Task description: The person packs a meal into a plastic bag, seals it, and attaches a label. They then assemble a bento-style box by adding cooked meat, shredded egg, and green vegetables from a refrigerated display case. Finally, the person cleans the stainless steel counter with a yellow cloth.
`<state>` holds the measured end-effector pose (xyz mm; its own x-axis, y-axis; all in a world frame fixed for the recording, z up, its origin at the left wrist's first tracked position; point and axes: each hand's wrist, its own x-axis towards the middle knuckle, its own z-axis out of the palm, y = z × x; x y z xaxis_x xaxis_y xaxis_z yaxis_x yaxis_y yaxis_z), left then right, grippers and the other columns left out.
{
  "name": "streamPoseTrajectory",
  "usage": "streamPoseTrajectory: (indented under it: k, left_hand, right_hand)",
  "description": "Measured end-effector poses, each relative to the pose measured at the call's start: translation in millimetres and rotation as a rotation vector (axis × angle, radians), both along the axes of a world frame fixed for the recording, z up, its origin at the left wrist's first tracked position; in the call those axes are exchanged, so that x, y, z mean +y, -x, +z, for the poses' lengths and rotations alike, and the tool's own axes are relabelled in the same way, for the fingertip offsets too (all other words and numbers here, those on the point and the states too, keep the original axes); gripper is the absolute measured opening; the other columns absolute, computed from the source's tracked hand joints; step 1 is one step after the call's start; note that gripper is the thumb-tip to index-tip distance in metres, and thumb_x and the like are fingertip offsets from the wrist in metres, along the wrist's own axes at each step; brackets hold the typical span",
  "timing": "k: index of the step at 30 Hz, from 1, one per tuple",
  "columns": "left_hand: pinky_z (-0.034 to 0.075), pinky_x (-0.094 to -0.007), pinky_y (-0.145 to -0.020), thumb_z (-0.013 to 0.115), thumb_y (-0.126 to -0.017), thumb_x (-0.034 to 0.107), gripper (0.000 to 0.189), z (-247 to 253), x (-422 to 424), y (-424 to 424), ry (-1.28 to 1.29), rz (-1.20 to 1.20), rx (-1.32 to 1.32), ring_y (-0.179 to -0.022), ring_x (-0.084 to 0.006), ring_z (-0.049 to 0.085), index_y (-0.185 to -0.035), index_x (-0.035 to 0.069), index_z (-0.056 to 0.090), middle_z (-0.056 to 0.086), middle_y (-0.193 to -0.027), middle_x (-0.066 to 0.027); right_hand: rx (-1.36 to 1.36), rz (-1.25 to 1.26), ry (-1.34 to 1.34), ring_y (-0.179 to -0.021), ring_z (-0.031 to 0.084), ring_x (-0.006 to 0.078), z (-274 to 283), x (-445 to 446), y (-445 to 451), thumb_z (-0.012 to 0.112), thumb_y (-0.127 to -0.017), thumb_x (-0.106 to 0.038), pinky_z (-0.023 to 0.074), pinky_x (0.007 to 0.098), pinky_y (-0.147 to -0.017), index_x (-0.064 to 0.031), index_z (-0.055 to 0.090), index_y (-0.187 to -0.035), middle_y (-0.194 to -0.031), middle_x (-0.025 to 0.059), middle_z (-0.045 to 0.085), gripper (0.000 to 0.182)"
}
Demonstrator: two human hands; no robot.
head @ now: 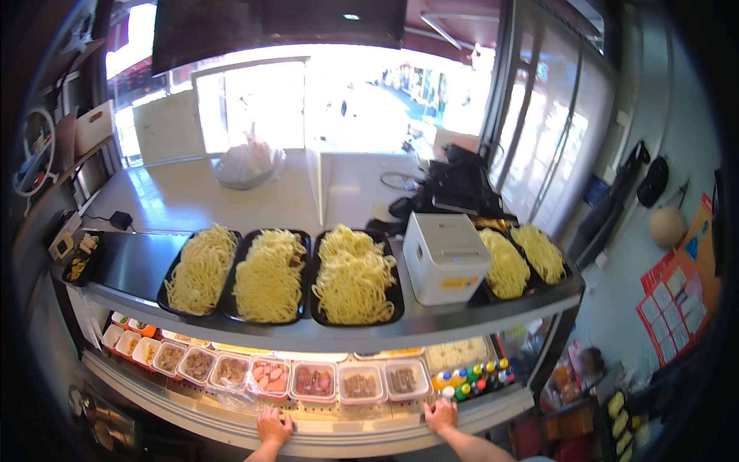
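Observation:
My left hand (pixel 273 426) rests on the front metal ledge (pixel 358 430) of a lit display case, near a crumpled clear plastic bag (pixel 239 384). On the same ledge, to the right, lies my right hand (pixel 441 416), close to small bottles with coloured caps (pixel 469 382). Neither hand appears to hold anything. Behind them stand plastic tubs of sliced sausage (pixel 270 376) and meat pieces (pixel 313 381). On the steel shelf above, black trays heaped with noodles (pixel 268 277) flank a white label or receipt printer (pixel 444 260).
A tied white plastic bag (pixel 249 164) sits on the rear counter beneath the window. Black bags (pixel 462 179) lie behind the printer. At the left shelf end is a small black food tray (pixel 84 260). Dark items hang on the right wall.

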<state>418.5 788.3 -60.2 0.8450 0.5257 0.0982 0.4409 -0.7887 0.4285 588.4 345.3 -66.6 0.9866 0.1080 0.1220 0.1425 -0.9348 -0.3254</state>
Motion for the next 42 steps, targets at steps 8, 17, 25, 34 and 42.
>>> streamPoseTrajectory:
  k: [8, 17, 25, 34, 42]
  left_hand:
    - [0.046, -0.0415, -0.091, 0.063, -0.081, 0.037, 0.031, 11.8, -4.3, 0.5, 0.010, -0.014, 0.064, -0.099, -0.0290, 0.062, -0.092, 0.008, 0.068, 0.067, -0.098, -0.0125]
    - [0.045, -0.0399, -0.091, 0.063, -0.082, 0.036, 0.029, 21.3, -8.3, 5.4, -0.001, -0.008, 0.026, -0.099, -0.0277, 0.061, -0.090, 0.008, 0.066, 0.066, -0.096, -0.0112]
    - [0.046, -0.0403, -0.091, 0.065, -0.081, 0.037, 0.030, 8.2, -3.5, -3.5, -0.006, 0.004, 0.013, -0.098, -0.0287, 0.061, -0.091, 0.009, 0.068, 0.067, -0.096, -0.0113]
    - [0.046, -0.0404, -0.089, 0.064, -0.080, 0.034, 0.027, 10.3, -6.1, -2.0, -0.004, 0.018, 0.024, -0.096, -0.0279, 0.062, -0.088, 0.009, 0.069, 0.066, -0.094, -0.0104]
    - [0.046, -0.0404, -0.088, 0.064, -0.079, 0.033, 0.026, 6.9, -4.0, -3.3, -0.016, 0.010, 0.036, -0.096, -0.0284, 0.062, -0.087, 0.009, 0.068, 0.066, -0.093, -0.0107]
  right_hand:
    - [0.140, -0.004, -0.123, -0.099, 0.064, 0.0366, 26.4, 1.9, 14.7, 0.064, -0.088, -0.035, 0.0495, 0.0446, -0.088, -0.0026, 0.068, -0.106, -0.102, 0.0199, 0.068, 0.038]
    - [0.020, 0.076, -0.118, -0.091, 0.064, 0.0380, 13.9, 2.1, 10.4, 0.065, -0.087, -0.034, 0.0499, 0.0464, -0.082, -0.0017, 0.068, -0.093, -0.096, 0.0210, 0.067, 0.034]
    - [0.019, -0.010, -0.099, -0.081, 0.063, 0.0392, 6.0, -0.1, -0.3, 0.065, -0.085, -0.038, 0.0488, 0.0492, -0.075, -0.0031, 0.066, -0.080, -0.083, 0.0194, 0.066, 0.035]
    - [0.018, -0.026, -0.043, -0.086, 0.062, 0.0279, 11.4, -0.3, 5.2, 0.069, -0.081, -0.038, 0.0421, 0.0427, -0.085, -0.0084, 0.067, -0.066, -0.081, 0.0086, 0.065, 0.033]
    - [-0.007, -0.037, -0.045, -0.085, 0.062, 0.0283, 5.2, -0.7, 2.7, 0.070, -0.081, -0.039, 0.0421, 0.0414, -0.083, -0.0081, 0.066, -0.065, -0.080, 0.0092, 0.064, 0.035]
